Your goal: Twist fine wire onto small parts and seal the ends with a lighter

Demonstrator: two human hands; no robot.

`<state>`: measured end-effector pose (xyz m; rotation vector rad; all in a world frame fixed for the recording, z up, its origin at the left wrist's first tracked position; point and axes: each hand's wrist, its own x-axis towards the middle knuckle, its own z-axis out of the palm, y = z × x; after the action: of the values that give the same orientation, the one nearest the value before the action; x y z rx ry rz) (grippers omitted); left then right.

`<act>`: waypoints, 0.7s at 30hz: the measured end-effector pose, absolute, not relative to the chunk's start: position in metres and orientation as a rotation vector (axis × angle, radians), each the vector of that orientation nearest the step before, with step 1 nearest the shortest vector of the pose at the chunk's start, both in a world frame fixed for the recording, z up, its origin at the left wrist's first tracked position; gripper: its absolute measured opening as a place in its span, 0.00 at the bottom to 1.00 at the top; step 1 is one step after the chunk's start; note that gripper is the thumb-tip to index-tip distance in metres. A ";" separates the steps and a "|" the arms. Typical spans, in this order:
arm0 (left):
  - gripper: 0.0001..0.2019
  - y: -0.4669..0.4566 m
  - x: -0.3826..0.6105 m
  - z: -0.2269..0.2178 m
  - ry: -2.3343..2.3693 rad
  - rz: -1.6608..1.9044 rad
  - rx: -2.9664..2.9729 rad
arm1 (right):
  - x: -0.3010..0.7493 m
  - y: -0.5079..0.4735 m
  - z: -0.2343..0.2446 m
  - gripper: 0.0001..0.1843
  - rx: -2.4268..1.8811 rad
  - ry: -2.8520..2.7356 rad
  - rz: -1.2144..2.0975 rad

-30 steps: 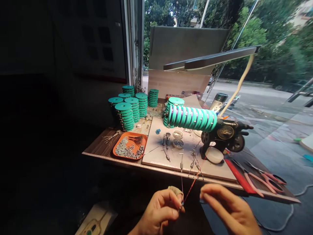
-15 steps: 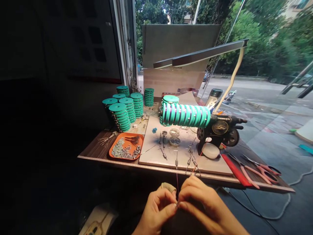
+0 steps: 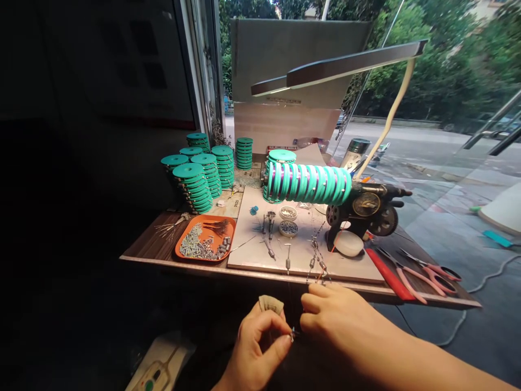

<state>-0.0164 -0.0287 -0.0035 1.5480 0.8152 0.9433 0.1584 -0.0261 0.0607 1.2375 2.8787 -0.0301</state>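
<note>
Thumb and forefinger of my left hand (image 3: 260, 345) pinch a small shiny metal piece (image 3: 292, 335), too small to name. A tan cloth wrap (image 3: 271, 304) covers a finger of that hand. My right hand (image 3: 329, 309) is closed just right of it, its fingers curled under; what they hold, if anything, is hidden. Beyond the hands, a sinker (image 3: 288, 263) lies near the front of the pale board (image 3: 248, 260), and several more rigged sinkers (image 3: 312, 263) lie to its right. A row of green foam spools (image 3: 309, 183) wound with dark line sits on a black geared winder (image 3: 366, 205).
An orange tray (image 3: 178, 251) of small metal parts stands left of the board. Stacked green spools (image 3: 188, 190) stand behind it. Pink-handled pliers (image 3: 411, 282), scissors (image 3: 437, 274) and a red strip (image 3: 388, 274) lie at right. A lamp (image 3: 354, 65) hangs over the winder.
My right hand has moved slightly up and away from the left fingertips, its forearm now stretching in from the right. My left hand keeps its pinch. The view has tilted down slightly.
</note>
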 end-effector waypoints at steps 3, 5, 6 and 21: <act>0.10 -0.029 -0.016 -0.005 0.810 0.952 1.550 | 0.158 -0.026 0.062 0.07 1.209 2.868 0.003; 0.10 -0.029 -0.016 -0.006 0.810 0.956 1.544 | 0.157 -0.027 0.063 0.07 1.201 2.869 0.015; 0.10 -0.029 -0.016 -0.007 0.813 0.953 1.544 | 0.156 -0.027 0.063 0.07 1.196 2.866 0.019; 0.08 -0.029 -0.018 -0.008 0.810 0.950 1.581 | 0.151 -0.022 0.069 0.10 1.097 2.865 0.102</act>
<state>-0.0176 -0.0286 -0.0081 1.5811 0.8097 0.9497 0.1511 -0.0225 0.0690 1.0969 2.8647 0.1022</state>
